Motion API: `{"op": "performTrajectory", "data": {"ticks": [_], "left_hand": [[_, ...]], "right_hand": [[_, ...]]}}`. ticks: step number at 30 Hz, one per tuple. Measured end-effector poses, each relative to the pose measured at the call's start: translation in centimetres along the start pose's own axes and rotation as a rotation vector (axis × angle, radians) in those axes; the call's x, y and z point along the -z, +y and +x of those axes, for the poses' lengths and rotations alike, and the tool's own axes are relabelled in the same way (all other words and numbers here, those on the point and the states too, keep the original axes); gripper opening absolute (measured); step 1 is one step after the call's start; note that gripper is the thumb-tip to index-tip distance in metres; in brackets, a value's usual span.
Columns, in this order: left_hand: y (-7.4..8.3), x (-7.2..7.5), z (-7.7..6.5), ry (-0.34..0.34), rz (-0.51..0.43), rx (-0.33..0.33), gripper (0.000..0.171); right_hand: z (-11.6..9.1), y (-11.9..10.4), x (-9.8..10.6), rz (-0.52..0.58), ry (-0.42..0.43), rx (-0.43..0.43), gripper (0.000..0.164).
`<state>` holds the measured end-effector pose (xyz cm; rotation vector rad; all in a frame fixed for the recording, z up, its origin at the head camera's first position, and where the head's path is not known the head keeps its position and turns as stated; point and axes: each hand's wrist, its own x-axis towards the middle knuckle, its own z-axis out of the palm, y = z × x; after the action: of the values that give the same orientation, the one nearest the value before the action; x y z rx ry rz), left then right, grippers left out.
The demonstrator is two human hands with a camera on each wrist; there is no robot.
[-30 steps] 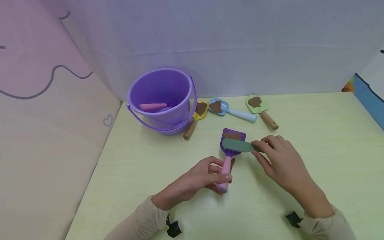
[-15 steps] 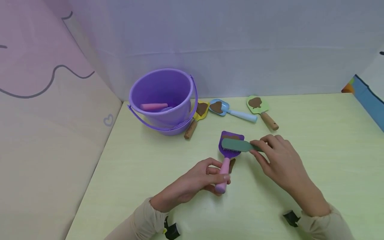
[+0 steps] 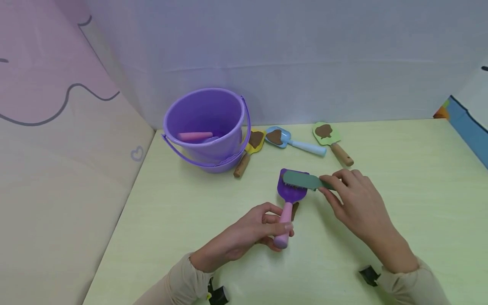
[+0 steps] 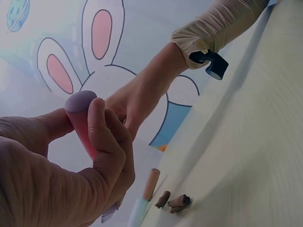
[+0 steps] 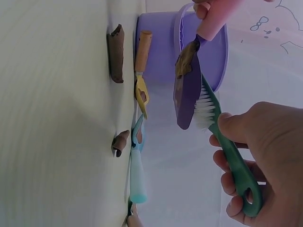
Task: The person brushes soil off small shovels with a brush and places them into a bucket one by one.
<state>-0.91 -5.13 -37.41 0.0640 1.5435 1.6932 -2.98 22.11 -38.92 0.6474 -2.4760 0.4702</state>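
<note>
Head view: left grip pinches purple shovel, right grip green brush; bucket partly hides yellow trowel.

Your bare left hand: one, raised above the pale yellow-green surface, thumb laid across the top, fingers curled in a grip. Your bare right hand: one, also raised, nearer the surface's far edge than the left; back upward, thumb and index finger pinching. Your arms: two, angled inward from the near side, wrists exposed, in gathered beige fabric sleeves.
</note>
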Motion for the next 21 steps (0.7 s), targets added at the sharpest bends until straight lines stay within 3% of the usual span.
{"op": "performTrajectory", "data": {"ticks": [12, 17, 21], "left_hand": [[0.00, -0.16, -0.27, 0.000, 0.006, 0.003, 0.045], [-0.02, -0.11, -0.38, 0.002, 0.010, 0.002, 0.044], [0.01, -0.15, -0.50, 0.000, 0.009, -0.002, 0.045]], "right_hand": [[0.07, 0.23, -0.01, -0.023, 0.017, 0.016, 0.065], [0.07, 0.44, 0.01, -0.025, 0.015, 0.025, 0.042], [0.14, 0.41, 0.01, -0.039, 0.021, 0.013, 0.050]]}}
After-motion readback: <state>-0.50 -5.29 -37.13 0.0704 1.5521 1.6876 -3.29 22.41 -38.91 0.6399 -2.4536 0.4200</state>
